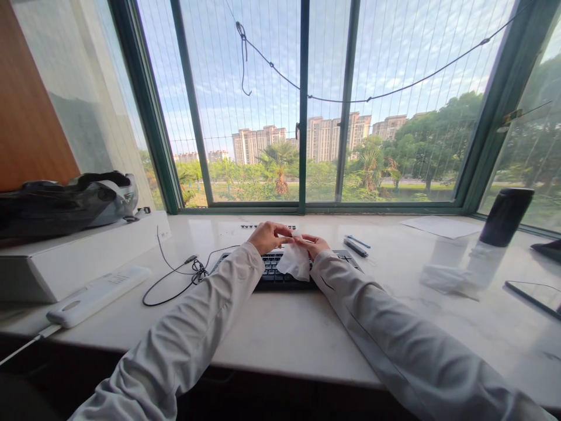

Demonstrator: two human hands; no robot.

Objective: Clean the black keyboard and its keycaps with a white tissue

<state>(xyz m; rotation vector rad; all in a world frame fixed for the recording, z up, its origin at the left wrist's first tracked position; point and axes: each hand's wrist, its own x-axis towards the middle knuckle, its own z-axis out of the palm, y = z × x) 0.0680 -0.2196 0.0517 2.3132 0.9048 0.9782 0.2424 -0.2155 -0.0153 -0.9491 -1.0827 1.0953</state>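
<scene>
Both my hands are stretched out over a black keyboard on the white stone ledge. My left hand and my right hand pinch the top of a white tissue between them. The tissue hangs down crumpled over the keys. Light grey sleeves cover both my arms.
A black cable lies left of the keyboard, beside a white power strip and a white box carrying a dark helmet. Two pens lie right of the keyboard. A black bottle, paper and a tablet edge stand right.
</scene>
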